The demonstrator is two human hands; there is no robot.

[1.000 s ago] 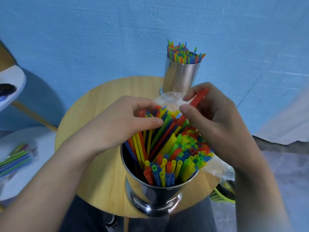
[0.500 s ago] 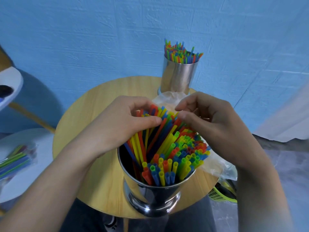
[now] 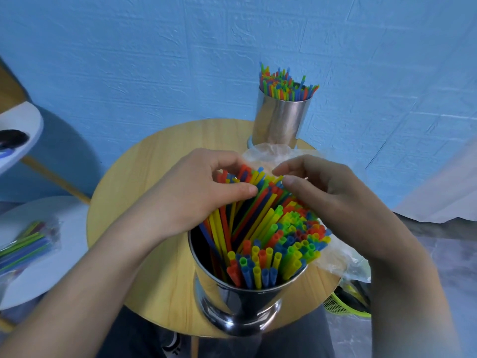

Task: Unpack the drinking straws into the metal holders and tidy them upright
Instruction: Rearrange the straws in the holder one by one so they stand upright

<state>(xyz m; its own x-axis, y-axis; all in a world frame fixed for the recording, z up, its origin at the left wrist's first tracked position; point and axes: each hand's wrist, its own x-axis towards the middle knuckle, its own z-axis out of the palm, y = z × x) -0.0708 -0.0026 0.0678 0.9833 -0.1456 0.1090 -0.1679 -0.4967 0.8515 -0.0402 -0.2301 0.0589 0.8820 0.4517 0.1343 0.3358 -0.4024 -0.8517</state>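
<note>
Risks first. Near holder (image 3: 237,301) stands close to the table's (image 3: 134,202) front edge, packed w/ straws (image 3: 271,241). One sheaf on its left side leans away from the person, tips well past the rim. A hard push on that sheaf could rock the holder or slide it toward the edge. The straws look light and springy, so if the grip slackens they'll prob. fan out again or a few will hop out onto the table. The right-hand cluster stands mostly upright, open ends facing the camera. Forcing the leaners in among them may kink some. Loose plastic wrapper (image 3: 271,153) lies just behind the holder and along its right side, and could snag fingers or get dragged.

Hands. Left hand (image 3: 196,192) comes in from the lower left, fingers curled over the far side of the leaning tips, thumb pressed on the near side, so it holds that bunch gathered. Right hand (image 3: 335,202) comes in from the right, wrist raised, fingers curled, thumb and forefinger almost closed at the straw tips. Can't tell if a straw is actually nipped btwn them.

Far holder (image 3: 281,120) stands at the table's back edge by the blue wall, its own straws (image 3: 284,83) upright and untouched. An unopened packet (image 3: 23,244) lies on a white stool (image 3: 51,275) at left, so prob. more to unpack. A green basket (image 3: 343,306) sits on the floor at right.
</note>
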